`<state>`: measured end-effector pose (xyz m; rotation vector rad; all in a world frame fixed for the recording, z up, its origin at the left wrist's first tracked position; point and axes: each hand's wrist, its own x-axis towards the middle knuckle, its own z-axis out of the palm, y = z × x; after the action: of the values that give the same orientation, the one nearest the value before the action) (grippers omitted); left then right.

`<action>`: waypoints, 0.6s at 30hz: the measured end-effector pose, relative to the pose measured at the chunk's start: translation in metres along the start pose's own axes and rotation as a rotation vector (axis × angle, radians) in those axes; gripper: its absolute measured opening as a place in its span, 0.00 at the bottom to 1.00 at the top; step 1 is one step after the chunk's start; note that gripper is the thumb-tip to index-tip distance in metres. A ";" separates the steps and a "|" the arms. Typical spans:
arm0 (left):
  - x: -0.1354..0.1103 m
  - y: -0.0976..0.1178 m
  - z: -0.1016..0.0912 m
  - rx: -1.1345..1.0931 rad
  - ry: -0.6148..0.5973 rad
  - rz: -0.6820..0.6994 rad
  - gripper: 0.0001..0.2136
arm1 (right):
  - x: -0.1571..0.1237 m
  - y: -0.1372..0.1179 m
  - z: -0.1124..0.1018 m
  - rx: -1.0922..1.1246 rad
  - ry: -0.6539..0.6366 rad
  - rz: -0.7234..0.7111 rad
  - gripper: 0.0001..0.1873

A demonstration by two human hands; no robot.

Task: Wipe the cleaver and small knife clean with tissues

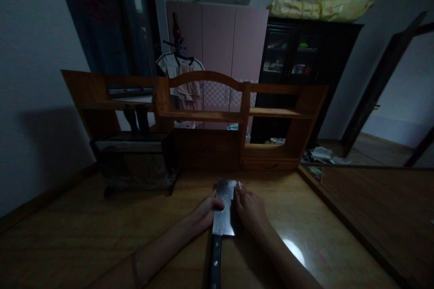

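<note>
wooden desk [101, 235] | one cleaver [224, 216] | left hand [204, 213], right hand [251, 212] touching blade

- Far from you, the wooden shelf [206, 144] blocks the way.
- Far left, a dark rack [135, 162] stands on the table [84, 235].
- The knife [224, 210] lies in the middle, near you.
- You can move freely near left and near right.

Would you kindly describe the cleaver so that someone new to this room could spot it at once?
Start at the wooden table before the shelf unit. At its near middle, the left hand and right hand flank the cleaver, lying flat. It is the only broad grey blade there, its dark handle pointing towards the person.
</note>
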<state>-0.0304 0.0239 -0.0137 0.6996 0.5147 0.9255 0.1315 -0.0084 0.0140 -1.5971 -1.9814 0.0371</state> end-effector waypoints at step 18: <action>0.006 0.002 0.002 -0.264 0.047 -0.127 0.14 | 0.008 -0.024 -0.017 1.220 -0.253 0.077 0.24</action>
<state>-0.0272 0.0289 -0.0110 0.4030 0.4624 0.8722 0.1175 -0.0139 0.0405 -0.8349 -1.4775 1.2569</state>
